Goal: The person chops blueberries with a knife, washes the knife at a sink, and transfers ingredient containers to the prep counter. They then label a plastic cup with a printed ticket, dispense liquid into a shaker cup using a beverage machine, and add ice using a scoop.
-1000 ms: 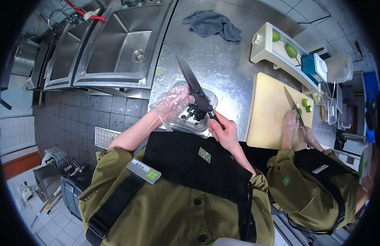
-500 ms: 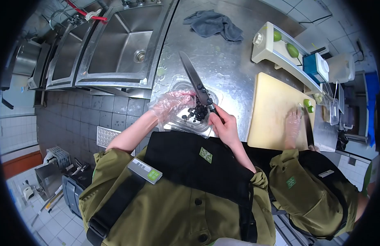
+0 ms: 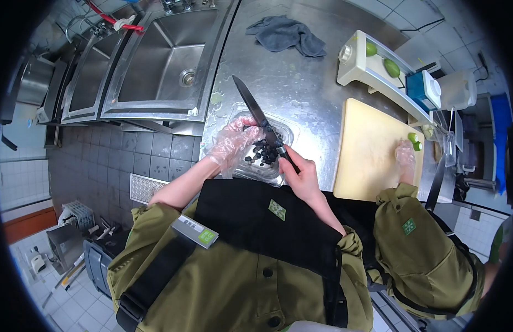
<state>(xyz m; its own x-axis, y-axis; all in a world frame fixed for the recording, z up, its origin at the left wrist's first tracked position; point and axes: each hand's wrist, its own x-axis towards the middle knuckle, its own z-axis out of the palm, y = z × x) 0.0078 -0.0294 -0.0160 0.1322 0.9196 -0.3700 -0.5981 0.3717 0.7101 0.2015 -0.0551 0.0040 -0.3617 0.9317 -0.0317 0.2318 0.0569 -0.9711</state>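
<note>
Right hand curls fingers round knife, toward eleven o'clock — a slip could cut left hand, its pinch unclear.

A steel tabletop, shiny and marked with wet spots, runs from the top centre of the frame down to the right. A grey cloth lies crumpled at its top centre. At mid-frame sits a clear tub. Right of centre, a pale board lies flat, and a white rack stands above it, toward the upper right.
</note>
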